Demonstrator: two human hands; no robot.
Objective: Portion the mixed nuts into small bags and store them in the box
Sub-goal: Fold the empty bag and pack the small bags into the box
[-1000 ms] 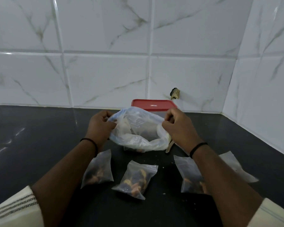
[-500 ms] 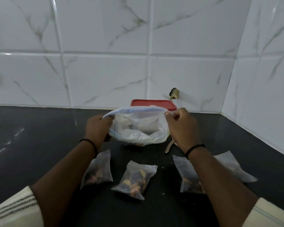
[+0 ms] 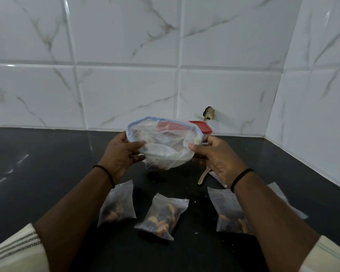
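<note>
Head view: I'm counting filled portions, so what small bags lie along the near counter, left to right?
Left small bag → middle small bag → right small bag, partly under the right forearm. All three hold nuts and lie apart on the dark counter.

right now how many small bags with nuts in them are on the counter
3: left bag under the left forearm, middle bag, right bag partly under the right forearm. The arms may hide more.
</note>
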